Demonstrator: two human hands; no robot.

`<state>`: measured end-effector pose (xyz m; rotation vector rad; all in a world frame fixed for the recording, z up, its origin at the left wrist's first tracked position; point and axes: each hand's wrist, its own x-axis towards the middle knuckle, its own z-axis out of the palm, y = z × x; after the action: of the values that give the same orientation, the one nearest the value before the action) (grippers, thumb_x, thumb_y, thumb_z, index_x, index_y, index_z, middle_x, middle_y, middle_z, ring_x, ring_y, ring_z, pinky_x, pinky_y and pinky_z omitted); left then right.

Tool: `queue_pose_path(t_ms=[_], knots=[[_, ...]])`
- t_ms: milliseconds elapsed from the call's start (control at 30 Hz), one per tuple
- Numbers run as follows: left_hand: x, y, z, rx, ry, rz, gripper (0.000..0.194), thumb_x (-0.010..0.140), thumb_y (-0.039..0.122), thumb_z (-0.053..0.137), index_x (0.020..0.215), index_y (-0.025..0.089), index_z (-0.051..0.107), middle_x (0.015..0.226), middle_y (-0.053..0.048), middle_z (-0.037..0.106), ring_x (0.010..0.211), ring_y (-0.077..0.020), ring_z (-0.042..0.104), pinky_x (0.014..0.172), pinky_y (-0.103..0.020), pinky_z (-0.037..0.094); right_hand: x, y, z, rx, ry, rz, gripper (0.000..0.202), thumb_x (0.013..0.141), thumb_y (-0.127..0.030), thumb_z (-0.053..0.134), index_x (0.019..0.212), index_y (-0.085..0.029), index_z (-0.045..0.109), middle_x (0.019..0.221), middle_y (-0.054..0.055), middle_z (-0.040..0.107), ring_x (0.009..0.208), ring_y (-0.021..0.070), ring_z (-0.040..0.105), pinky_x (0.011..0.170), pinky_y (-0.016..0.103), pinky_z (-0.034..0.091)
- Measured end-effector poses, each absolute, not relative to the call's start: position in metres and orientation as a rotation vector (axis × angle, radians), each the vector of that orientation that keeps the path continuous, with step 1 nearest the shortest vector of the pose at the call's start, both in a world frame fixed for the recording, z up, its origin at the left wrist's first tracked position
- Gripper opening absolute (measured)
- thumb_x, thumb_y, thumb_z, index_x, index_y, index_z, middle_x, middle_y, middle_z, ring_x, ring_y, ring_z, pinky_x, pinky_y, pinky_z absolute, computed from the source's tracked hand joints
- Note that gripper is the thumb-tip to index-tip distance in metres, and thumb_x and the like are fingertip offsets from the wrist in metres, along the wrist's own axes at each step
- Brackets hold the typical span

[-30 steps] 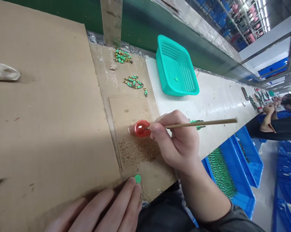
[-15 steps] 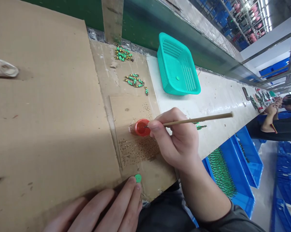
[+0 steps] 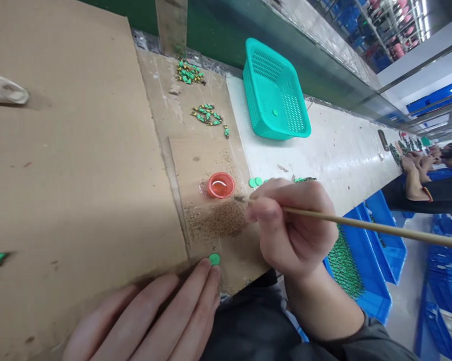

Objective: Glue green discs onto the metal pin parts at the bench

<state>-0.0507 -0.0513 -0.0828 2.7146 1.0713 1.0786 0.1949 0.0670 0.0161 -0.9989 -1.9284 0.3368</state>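
Observation:
My right hand pinches a thin wooden stick. Its dark, wet-looking tip is just right of a small red cup holding shiny liquid, outside the rim. My left hand lies low on the cardboard with its fingers close together. Its fingertips hold the edge of a small round green disc with tiny dark dots on it; the thumb is hidden. Between the cup and the disc, brown specks cover the cardboard. Beyond my right hand lie a few more green discs.
A turquoise basket holds one green disc. Small green, black and yellow pieces lie in a pile and a loose group. Blue bins stand right of the table edge. A white container is at left; a co-worker sits far right.
The stick's tip has come out of the red cup, and my right hand has moved right and slightly down. My left hand stays at the disc. The view has shifted slightly.

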Motion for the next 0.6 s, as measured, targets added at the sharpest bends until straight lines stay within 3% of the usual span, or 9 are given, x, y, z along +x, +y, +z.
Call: queue_pose_path(t_ms=[133, 400, 600], knots=[[-0.049, -0.042, -0.068, 2.731, 1.083, 1.136, 0.041, 0.105, 0.032, 0.062, 0.140, 0.026, 0.082, 0.162, -0.004, 0.076, 0.118, -0.0305, 0.079, 0.116, -0.054, 0.054, 0.193, 0.047, 0.010, -0.978, -1.956, 0.474, 0.018, 0.117, -0.019, 0.067, 0.101, -0.025, 0.062, 0.082, -0.003, 0.067, 0.072, 0.0138, 0.070, 0.066, 0.029, 0.062], [-0.040, -0.047, -0.042, 2.578, 1.230, 1.027, 0.033, 0.110, 0.026, 0.063, 0.138, 0.026, 0.080, 0.152, -0.001, 0.080, 0.128, -0.0294, 0.075, 0.125, -0.051, 0.048, 0.188, 0.047, 0.000, -1.018, -1.976, 0.405, 0.020, 0.116, -0.018, 0.067, 0.099, -0.025, 0.060, 0.082, -0.003, 0.069, 0.074, 0.0137, 0.071, 0.071, 0.028, 0.062], [-0.042, -0.046, -0.043, 2.588, 1.218, 0.999, 0.040, 0.108, 0.022, 0.059, 0.142, 0.026, 0.080, 0.158, 0.000, 0.078, 0.128, -0.0301, 0.076, 0.127, -0.053, 0.049, 0.190, 0.034, 0.001, -0.911, -1.861, 0.384, 0.008, 0.114, -0.018, 0.069, 0.110, -0.024, 0.066, 0.085, 0.000, 0.073, 0.071, 0.0161, 0.071, 0.067, 0.032, 0.064]])
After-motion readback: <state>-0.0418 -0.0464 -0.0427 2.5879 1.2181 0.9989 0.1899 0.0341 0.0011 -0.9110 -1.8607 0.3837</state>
